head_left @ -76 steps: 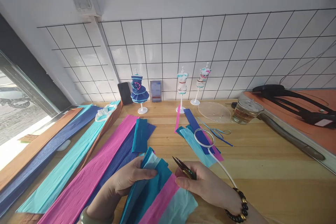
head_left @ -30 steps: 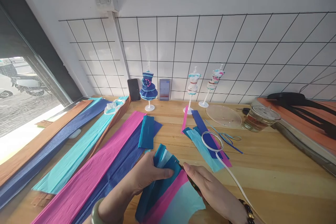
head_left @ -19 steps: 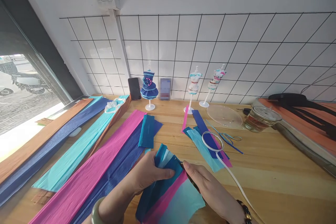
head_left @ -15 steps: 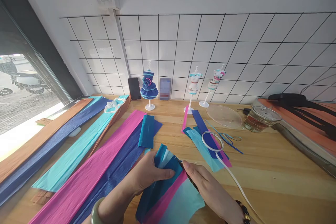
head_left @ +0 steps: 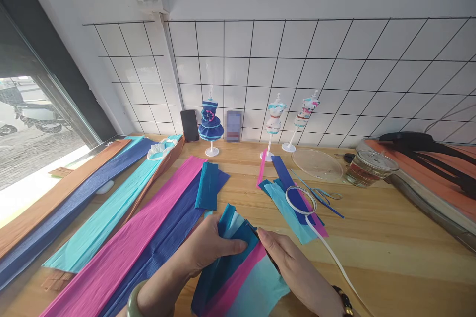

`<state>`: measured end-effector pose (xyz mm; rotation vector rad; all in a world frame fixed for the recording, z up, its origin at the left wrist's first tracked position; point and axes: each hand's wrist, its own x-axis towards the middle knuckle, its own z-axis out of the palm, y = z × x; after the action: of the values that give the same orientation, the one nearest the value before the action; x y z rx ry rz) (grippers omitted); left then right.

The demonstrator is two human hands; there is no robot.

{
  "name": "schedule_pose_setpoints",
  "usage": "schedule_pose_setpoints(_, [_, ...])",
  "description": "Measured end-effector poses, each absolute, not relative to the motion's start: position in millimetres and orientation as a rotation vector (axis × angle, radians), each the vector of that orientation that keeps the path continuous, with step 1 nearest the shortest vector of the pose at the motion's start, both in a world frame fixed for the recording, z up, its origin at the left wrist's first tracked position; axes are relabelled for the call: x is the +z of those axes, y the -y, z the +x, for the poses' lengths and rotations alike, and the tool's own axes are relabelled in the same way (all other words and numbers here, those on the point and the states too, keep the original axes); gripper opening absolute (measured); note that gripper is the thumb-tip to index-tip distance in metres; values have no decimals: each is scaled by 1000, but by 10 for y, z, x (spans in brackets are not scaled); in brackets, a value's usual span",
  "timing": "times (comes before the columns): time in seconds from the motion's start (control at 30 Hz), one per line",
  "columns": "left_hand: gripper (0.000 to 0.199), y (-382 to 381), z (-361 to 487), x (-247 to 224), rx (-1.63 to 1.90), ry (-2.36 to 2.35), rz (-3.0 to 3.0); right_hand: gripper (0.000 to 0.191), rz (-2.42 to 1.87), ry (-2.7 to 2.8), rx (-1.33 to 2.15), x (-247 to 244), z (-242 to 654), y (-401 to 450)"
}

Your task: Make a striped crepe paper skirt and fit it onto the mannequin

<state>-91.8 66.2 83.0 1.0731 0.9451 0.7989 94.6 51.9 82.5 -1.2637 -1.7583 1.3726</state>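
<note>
My left hand [head_left: 210, 245] is closed on layered crepe paper [head_left: 241, 282] in teal, pink and pale aqua, thumb pressed on top. My right hand [head_left: 292, 260] is closed around dark scissors [head_left: 274, 260], mostly hidden under the fingers. Their narrow tip lies at the upper right edge of the layers. Beyond my left hand lies a folded teal paper piece [head_left: 207, 185]. To the right, a roll of white tape [head_left: 289, 207] rests on several paper strips [head_left: 288, 218], its loose end trailing toward me.
Long crepe paper strips [head_left: 122, 247] cover the left of the wooden table [head_left: 394, 262]. At the back stand a small mannequin in a blue dress [head_left: 210, 121], two more mannequins [head_left: 275, 119] and two phones [head_left: 190, 126]. A clear lid [head_left: 318, 164] and a glass jar [head_left: 370, 171] sit right.
The scissors' dark tip shows further up along the paper's edge than before. My right hand has shifted very slightly left; my left hand keeps its hold.
</note>
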Motion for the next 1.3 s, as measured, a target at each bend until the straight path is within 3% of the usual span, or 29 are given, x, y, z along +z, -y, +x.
schedule_pose_setpoints(0.2, [41, -666, -919, 805, 806, -941, 1041, 52, -1263, 1760, 1335, 786, 951, -519])
schedule_pose_setpoints(0.47, [26, -653, -917, 856, 779, -917, 1075, 54, -1324, 1730, 1336, 681, 961, -521])
schedule_pose_setpoints(0.73, [45, -666, -923, 807, 794, -882, 1093, 44, -1376, 1635, 1348, 593, 957, -528])
schedule_pose_setpoints(1.3, [46, -661, -924, 819, 798, -826, 1079, 51, -1318, 1654, 1337, 669, 913, -548])
